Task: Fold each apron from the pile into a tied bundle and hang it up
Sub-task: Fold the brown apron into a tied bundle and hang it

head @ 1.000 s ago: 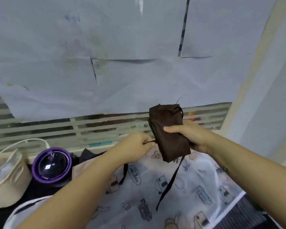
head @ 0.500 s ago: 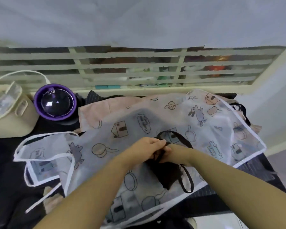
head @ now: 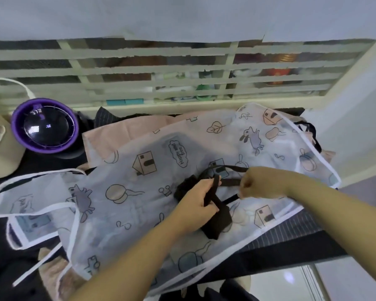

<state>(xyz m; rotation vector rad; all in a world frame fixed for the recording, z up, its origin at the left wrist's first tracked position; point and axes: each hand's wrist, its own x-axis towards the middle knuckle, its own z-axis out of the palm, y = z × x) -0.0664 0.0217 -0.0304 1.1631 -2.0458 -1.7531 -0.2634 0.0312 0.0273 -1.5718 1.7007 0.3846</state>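
On the printed apron [head: 139,192] spread over the pile, the folded brown bundle [head: 217,216] lies toward the near edge of the tabletop [head: 37,164].

Left hand [head: 195,203]: the fingers are curled tight round the bundle's upper end and also trap a turn of the strap [head: 230,182]. This is judged to pin the folds so they cannot spring open during tying.

Right hand [head: 259,183]: the fingers are bunched together, pinching the strap just right of the bundle. The strap is taut between the two hands, which is judged to be the cinching of a wrap or knot. A further loop of strap arcs slack above both hands.

Knot not confirmed complete. Hanging not yet begun. A pink apron [head: 117,135] shows beneath the printed one, unfolded.
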